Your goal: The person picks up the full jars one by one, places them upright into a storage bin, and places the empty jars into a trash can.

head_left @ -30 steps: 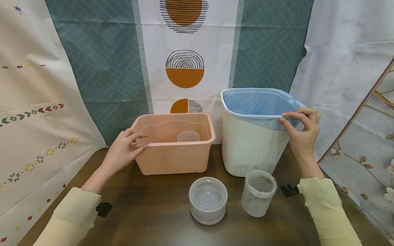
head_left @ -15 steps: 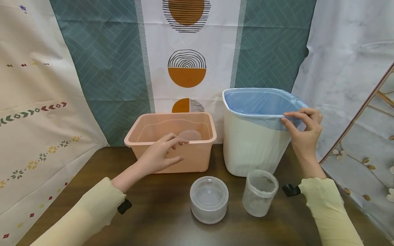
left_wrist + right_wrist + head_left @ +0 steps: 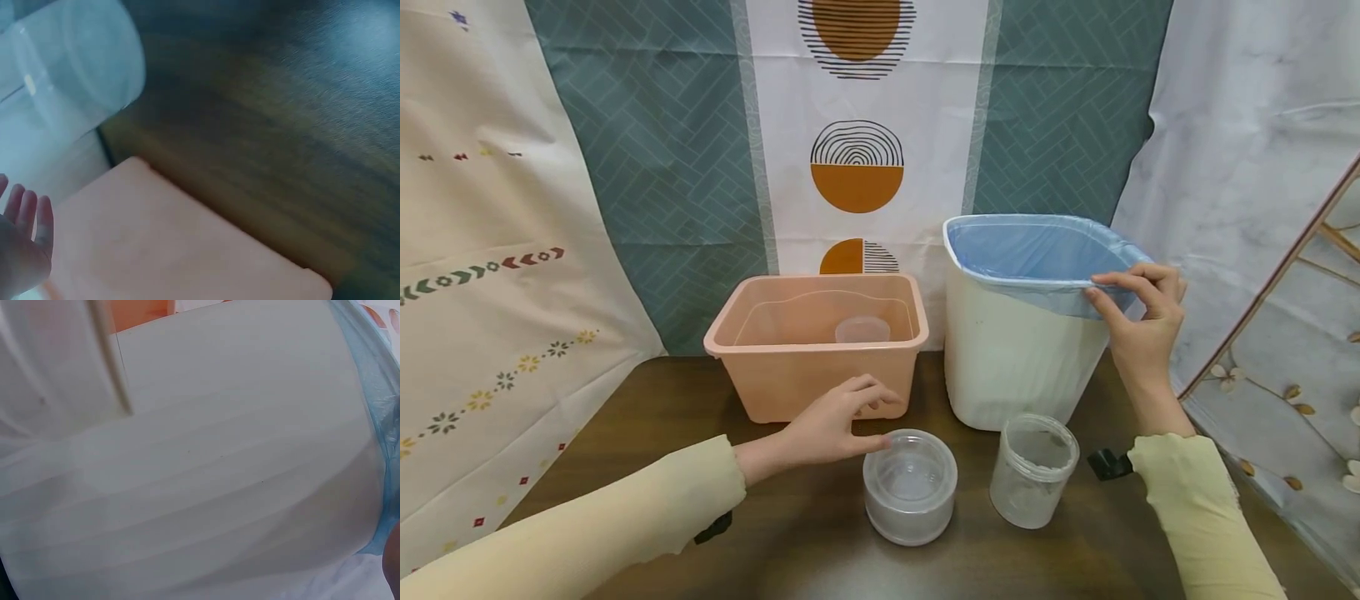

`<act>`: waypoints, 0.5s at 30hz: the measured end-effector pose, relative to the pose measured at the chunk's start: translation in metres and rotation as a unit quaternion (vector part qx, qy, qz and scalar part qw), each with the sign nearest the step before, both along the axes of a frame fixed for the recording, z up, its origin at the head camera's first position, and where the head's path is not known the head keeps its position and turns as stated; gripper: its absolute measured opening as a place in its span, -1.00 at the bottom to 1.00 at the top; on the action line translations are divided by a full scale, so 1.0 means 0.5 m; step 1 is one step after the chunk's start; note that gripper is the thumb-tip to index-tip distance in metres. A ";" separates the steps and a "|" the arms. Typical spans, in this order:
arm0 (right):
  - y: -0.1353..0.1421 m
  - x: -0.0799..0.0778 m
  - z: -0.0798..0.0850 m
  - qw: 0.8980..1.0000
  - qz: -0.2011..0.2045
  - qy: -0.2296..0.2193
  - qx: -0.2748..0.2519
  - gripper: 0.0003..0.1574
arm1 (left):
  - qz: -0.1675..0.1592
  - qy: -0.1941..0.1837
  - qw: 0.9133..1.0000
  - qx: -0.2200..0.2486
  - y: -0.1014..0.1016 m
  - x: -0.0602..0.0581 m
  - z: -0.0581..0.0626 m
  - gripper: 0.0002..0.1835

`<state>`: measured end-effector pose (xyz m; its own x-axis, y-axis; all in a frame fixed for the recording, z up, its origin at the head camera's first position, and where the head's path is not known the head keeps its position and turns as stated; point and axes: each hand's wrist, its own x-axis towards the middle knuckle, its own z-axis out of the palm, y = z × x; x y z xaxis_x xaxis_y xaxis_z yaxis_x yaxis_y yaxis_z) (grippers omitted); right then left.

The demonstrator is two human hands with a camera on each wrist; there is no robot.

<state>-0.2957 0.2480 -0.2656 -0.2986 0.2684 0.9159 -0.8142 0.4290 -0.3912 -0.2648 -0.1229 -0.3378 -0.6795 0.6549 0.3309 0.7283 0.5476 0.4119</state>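
My left hand (image 3: pixel 838 422) reaches in from the left with fingers spread, thumb tip right at the rim of a round clear plastic container (image 3: pixel 910 500) in the head view. In the left wrist view, part of that hand (image 3: pixel 24 250) shows at the lower left, palm side visible. My right hand (image 3: pixel 1146 321) pinches the front right rim of a white trash can (image 3: pixel 1018 367), thumb and forefinger at its blue bag (image 3: pixel 1037 242). The right wrist view is mostly filled by the can's ribbed wall, the bag (image 3: pixel 378 406) along its right edge.
Between container and right forearm, a clear jar (image 3: pixel 1030 487) stands on the dark wooden table (image 3: pixel 805 533). A peach plastic bin (image 3: pixel 812 375) sits behind my left hand, with a translucent round piece (image 3: pixel 862 330) inside. Patterned cloths (image 3: pixel 685 150) hang behind and at both sides.
My left hand has come away from the peach bin's left rim and moved right and down to the round container. The right hand keeps its pinch on the can's rim.
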 end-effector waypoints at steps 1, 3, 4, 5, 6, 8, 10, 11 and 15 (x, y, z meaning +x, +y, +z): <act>0.000 0.000 0.000 1.000 0.000 0.001 0.000 -0.79 | -0.004 -0.007 1.000 -0.001 0.002 0.000 -0.005 -0.47; 0.001 -0.001 0.000 1.000 0.000 0.002 0.000 -0.79 | -0.011 -0.018 1.000 -0.008 0.007 -0.001 -0.012 -0.43; 0.002 -0.002 0.000 1.000 0.000 0.002 -0.001 -0.78 | -0.016 -0.026 0.999 -0.013 0.010 -0.002 -0.014 -0.41; 0.002 -0.002 0.000 1.000 0.000 0.002 -0.002 -0.78 | -0.022 -0.031 0.999 -0.020 0.014 -0.003 -0.017 -0.38; 0.003 -0.002 0.000 1.000 -0.001 0.001 -0.003 -0.78 | -0.028 -0.035 0.999 -0.027 0.017 -0.003 -0.019 -0.36; 0.004 -0.001 0.000 1.000 -0.003 0.000 -0.005 -0.77 | -0.043 -0.043 0.997 -0.047 0.024 -0.004 -0.022 -0.29; 0.004 0.000 -0.001 1.000 -0.006 -0.003 -0.005 -0.77 | -0.063 -0.056 0.994 -0.071 0.032 -0.005 -0.024 -0.20; 0.004 0.000 -0.001 1.000 -0.007 -0.004 -0.005 -0.77 | -0.074 -0.063 0.991 -0.087 0.035 -0.006 -0.025 -0.15; 0.003 0.001 -0.001 1.000 -0.006 -0.006 -0.005 -0.77 | -0.120 -0.109 0.975 -0.155 0.050 -0.009 -0.021 0.05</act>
